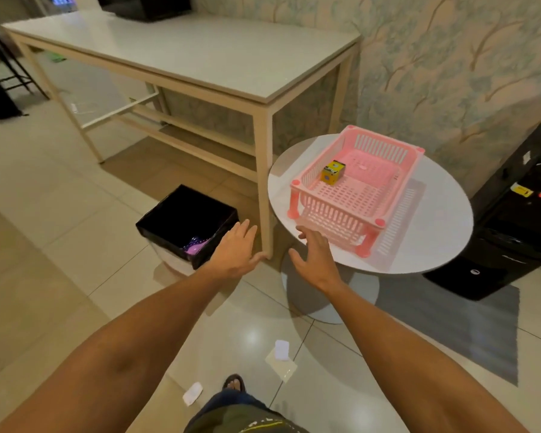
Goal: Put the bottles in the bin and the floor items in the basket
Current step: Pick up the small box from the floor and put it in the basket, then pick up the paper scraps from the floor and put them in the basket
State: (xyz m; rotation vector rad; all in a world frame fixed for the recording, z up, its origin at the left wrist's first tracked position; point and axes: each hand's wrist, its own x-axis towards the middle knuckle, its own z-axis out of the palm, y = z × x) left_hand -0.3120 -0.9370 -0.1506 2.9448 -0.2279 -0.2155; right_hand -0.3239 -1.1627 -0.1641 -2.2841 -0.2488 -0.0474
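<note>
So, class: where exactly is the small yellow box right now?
The small yellow box sits inside the pink basket, at its far-left corner, on the round white table right of the long table.

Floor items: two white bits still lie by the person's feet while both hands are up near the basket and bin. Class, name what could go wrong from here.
1. The white item and the white scrap lie beside the foot; a step might crush or kick them.
2. The basket stands on thin legs near the round table edge; a careless drop could tip or slide it.
</note>
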